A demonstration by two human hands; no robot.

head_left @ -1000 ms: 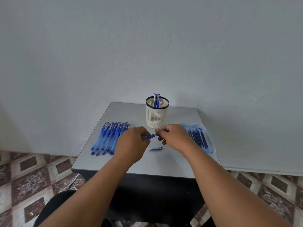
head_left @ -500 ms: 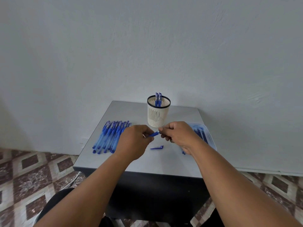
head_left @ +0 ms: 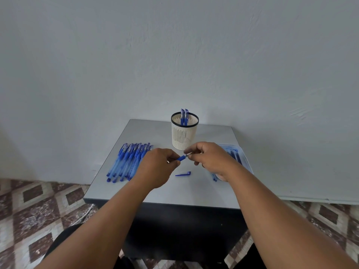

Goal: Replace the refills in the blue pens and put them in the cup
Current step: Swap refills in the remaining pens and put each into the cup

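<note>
My left hand (head_left: 158, 167) grips a blue pen (head_left: 182, 158) above the middle of the grey table (head_left: 174, 193). My right hand (head_left: 209, 159) pinches the pen's metal tip end; most of the barrel is hidden in my left fist. A loose blue pen cap (head_left: 183, 173) lies on the table just below the hands. A white mesh cup (head_left: 184, 133) with a black rim stands behind them and holds two blue pens (head_left: 184, 116). Several blue pens (head_left: 128, 162) lie in a row at the left.
A clear blue tray (head_left: 241, 155) with several dark refills sits at the table's right edge, partly hidden by my right wrist. A small blue piece (head_left: 214, 178) lies near the wrist. A pale wall rises behind the table; patterned floor tiles lie on both sides.
Both hands have lifted a little and stayed together on the pen. My right hand now pinches at the pen's tip, and a short metal end shows between the hands.
</note>
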